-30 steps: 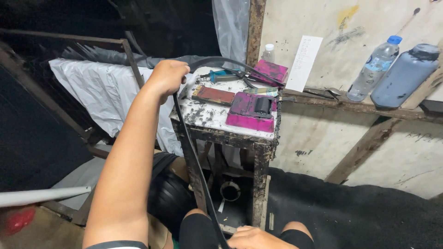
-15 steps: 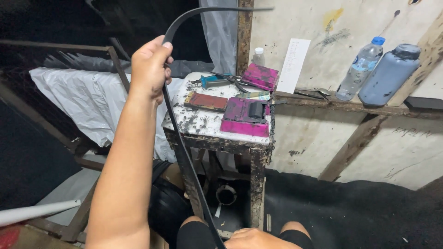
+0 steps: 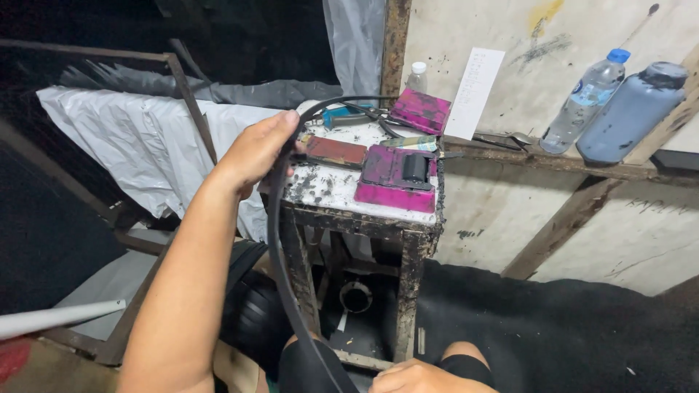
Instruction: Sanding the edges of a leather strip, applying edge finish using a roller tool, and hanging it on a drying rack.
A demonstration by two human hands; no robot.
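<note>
Clenched around a black rubber strip (image 3: 275, 240), the left hand (image 3: 256, 151) holds it between thumb and curled fingers at the near left corner of a grimy small work stand (image 3: 349, 191). From that grasp the strip's long axis runs mostly up and down: it drops steeply toward the near edge, ending by the knees, while its upper part bends over the fingers and arcs away to the right, its far end pointing toward a rusty post. Raised and nearly straight, the left forearm reaches from the lower left up to the stand, the back of the hand facing the camera.

At the bottom edge the right hand (image 3: 415, 377) shows only as knuckles resting by the strip's lower end; whether it grips anything cannot be told.

On the stand lie a pink box with a black roller (image 3: 397, 178), a reddish flat block (image 3: 336, 151) and, farther off, a second pink box (image 3: 421, 110). To the right, on a wooden ledge, a clear water bottle (image 3: 587, 98) stands just beside a grey-blue jug (image 3: 632, 113). White plastic sheeting (image 3: 135, 142) hangs at the left.
</note>
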